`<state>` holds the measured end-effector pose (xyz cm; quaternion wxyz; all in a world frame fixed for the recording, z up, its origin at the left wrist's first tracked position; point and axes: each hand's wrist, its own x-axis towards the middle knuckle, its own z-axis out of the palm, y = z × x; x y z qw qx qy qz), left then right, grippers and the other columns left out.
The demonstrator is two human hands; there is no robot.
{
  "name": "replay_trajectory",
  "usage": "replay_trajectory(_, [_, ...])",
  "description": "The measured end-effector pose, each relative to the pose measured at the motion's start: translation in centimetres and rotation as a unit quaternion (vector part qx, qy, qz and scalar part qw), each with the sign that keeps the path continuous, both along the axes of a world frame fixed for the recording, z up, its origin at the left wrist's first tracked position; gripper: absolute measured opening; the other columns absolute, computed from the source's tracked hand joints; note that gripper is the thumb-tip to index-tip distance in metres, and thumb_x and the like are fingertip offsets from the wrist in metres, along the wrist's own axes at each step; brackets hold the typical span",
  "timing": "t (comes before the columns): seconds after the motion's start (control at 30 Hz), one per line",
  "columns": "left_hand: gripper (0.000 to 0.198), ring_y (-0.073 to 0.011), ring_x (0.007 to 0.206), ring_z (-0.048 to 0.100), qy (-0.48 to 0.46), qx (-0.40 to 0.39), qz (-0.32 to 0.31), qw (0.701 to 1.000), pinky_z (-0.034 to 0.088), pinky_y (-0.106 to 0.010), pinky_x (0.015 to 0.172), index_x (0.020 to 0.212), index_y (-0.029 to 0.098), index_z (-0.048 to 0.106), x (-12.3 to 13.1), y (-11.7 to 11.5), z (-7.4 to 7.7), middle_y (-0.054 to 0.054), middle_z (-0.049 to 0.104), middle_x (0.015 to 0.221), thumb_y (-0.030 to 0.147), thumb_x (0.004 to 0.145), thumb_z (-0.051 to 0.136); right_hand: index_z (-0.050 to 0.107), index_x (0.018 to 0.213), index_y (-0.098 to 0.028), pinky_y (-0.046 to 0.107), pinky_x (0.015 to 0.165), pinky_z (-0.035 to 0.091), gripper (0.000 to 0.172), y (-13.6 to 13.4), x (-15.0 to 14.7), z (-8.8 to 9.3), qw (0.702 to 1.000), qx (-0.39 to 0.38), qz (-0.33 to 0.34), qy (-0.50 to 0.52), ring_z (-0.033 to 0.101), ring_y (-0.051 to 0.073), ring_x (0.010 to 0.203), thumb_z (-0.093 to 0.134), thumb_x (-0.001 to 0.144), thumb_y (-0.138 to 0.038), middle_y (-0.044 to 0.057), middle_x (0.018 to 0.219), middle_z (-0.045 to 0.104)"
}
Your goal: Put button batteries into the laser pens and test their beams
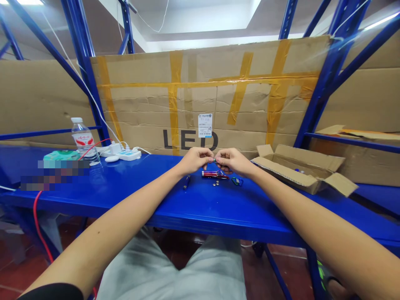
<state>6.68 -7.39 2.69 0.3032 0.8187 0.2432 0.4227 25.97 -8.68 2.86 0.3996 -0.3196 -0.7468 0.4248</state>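
Note:
Both hands meet above the blue shelf (200, 204), fingers pinched together. My left hand (195, 159) and my right hand (231, 160) hold a tiny part between their fingertips, too small to name. Just below them lies a small red flashlight (214, 174) with a few button cells (215, 183) in front of it. A dark slim tube (186, 182) lies to the left, and a blue-green carabiner clip (237, 181) lies to the right.
An open cardboard box (300, 171) stands at the right. A taped cardboard sheet marked LED (203, 100) forms the back wall. A water bottle (83, 141), a white power strip (125, 155) with cables and a green packet (61, 156) sit at the left.

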Motion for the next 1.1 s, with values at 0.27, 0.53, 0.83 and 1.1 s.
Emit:
replay_trajectory(0.27, [0.009, -0.0085, 0.048, 0.051, 0.064, 0.048, 0.045, 0.996, 0.036, -0.021, 0.051, 0.072, 0.016, 0.058, 0.5, -0.5, -0.2, 0.004, 0.054, 0.053, 0.017, 0.081, 0.057, 0.052, 0.063, -0.018, 0.023, 0.033, 0.038, 0.033, 0.0, 0.3, 0.1, 0.997, -0.056, 0.052, -0.003, 0.037, 0.006, 0.038, 0.076, 0.072, -0.04, -0.003, 0.053, 0.05])
replay_trajectory(0.53, [0.01, -0.0096, 0.049, 0.049, 0.098, 0.063, 0.051, 0.992, 0.035, -0.022, 0.051, 0.074, 0.016, 0.057, 0.6, -0.7, -0.4, 0.004, 0.053, 0.051, 0.02, 0.083, 0.056, 0.055, 0.068, -0.016, 0.025, 0.036, 0.044, 0.031, 0.3, 1.0, 0.1, 0.987, -0.126, 0.1, -0.007, 0.034, 0.004, 0.039, 0.076, 0.071, -0.039, -0.003, 0.059, 0.053])
replay_trajectory(0.83, [0.01, -0.0108, 0.066, 0.059, -0.029, 0.014, 0.046, 0.998, 0.046, -0.024, 0.066, 0.075, 0.013, 0.06, 0.6, 0.2, -0.1, -0.002, 0.065, 0.071, 0.022, 0.078, 0.064, 0.064, 0.083, -0.015, 0.036, 0.074, 0.054, 0.037, 1.1, 1.4, 0.8, 0.999, -0.017, 0.045, -0.023, 0.066, 0.018, 0.076, 0.071, 0.077, -0.051, 0.008, 0.082, 0.069])
replay_trajectory(1.1, [0.01, -0.0119, 0.066, 0.065, -0.236, -0.122, 0.087, 0.96, 0.054, -0.03, 0.073, 0.067, 0.012, 0.054, 0.6, 0.7, 0.8, -0.003, 0.065, 0.067, 0.011, 0.076, 0.059, 0.063, 0.062, -0.018, 0.031, 0.061, 0.041, 0.021, 2.1, 4.3, 2.2, 0.878, 0.155, -0.198, -0.407, 0.058, 0.02, 0.064, 0.069, 0.075, -0.034, 0.006, 0.066, 0.066])
